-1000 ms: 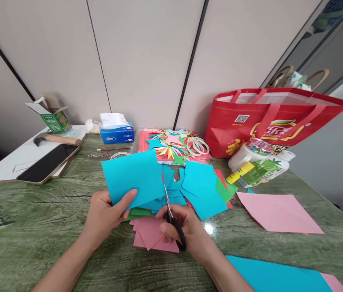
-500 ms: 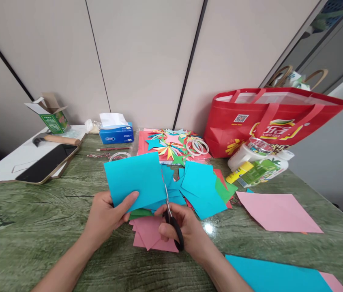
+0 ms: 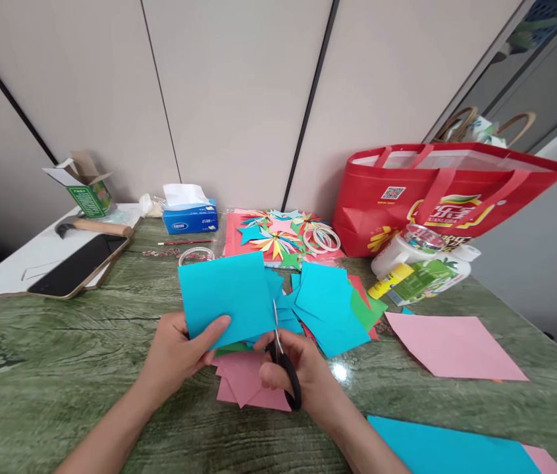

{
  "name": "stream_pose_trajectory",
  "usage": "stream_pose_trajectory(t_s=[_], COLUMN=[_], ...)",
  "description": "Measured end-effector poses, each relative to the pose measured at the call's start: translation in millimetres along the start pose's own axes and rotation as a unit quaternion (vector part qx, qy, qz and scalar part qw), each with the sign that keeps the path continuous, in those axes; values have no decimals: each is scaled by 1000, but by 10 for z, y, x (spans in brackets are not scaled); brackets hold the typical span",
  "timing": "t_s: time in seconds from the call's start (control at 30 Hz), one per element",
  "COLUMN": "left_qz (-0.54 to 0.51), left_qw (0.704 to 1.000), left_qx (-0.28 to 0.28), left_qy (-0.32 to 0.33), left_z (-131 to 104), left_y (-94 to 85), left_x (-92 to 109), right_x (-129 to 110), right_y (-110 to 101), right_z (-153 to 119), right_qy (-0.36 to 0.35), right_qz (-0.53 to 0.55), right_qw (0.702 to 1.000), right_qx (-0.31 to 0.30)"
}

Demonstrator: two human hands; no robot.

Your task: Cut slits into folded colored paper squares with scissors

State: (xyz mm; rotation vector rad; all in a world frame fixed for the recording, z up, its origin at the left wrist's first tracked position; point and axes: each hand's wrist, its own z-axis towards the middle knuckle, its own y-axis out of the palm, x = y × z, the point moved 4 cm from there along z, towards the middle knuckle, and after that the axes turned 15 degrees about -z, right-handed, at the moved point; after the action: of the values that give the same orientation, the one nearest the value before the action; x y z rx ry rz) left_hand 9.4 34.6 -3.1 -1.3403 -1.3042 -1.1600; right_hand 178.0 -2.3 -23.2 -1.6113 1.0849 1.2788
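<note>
Between its thumb and fingers my left hand [image 3: 182, 352] grips a blue sheet of paper [image 3: 226, 296] by its lower left part, raised above the table. A pair of scissors [image 3: 283, 359] with black handles is held in my right hand [image 3: 301, 368]. Its blades point upward at the sheet's right edge; whether they are cutting into it I cannot tell. Cut blue paper pieces [image 3: 330, 306] lie in a pile just right of the scissors. Below my hands, several pink paper pieces [image 3: 243, 382] rest on the table, partly hidden by my right hand.
Folded paper stars [image 3: 278, 240] and tape rolls [image 3: 321, 239] lie at the back. To their right stand a red bag [image 3: 382, 210], a white mug [image 3: 392, 257] and a glue stick [image 3: 390, 281]. A tissue box [image 3: 189, 218], hammer [image 3: 95, 226] and phone [image 3: 78, 266] are at the left.
The blue sheet and my left hand have shifted slightly right and down. The scissors have tilted a little and their blades look closer together.
</note>
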Motion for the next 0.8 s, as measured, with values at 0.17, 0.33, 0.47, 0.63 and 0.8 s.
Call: stream_pose_trajectory(t_s=[0.17, 0.33, 0.47, 0.63, 0.8], left_qz=[6, 2, 1, 0, 5], left_qw=[1000, 1000, 1000, 1000, 1000], left_qx=[4, 3, 1, -7, -9], left_qy=[3, -1, -4, -3, 5], left_z=[6, -12, -9, -7, -6], left_y=[-10, -3, 3, 0, 5], left_x=[-4, 28, 25, 6, 21], right_x=[6, 52, 61, 59, 78], right_y=[-7, -10, -8, -2, 6], right_z=[3, 18, 22, 23, 16], right_qy=[3, -3, -7, 4, 4], right_qz=[-9, -7, -3, 2, 1], right_qw=[1000, 1000, 1000, 1000, 1000], right_qx=[12, 16, 16, 18, 19])
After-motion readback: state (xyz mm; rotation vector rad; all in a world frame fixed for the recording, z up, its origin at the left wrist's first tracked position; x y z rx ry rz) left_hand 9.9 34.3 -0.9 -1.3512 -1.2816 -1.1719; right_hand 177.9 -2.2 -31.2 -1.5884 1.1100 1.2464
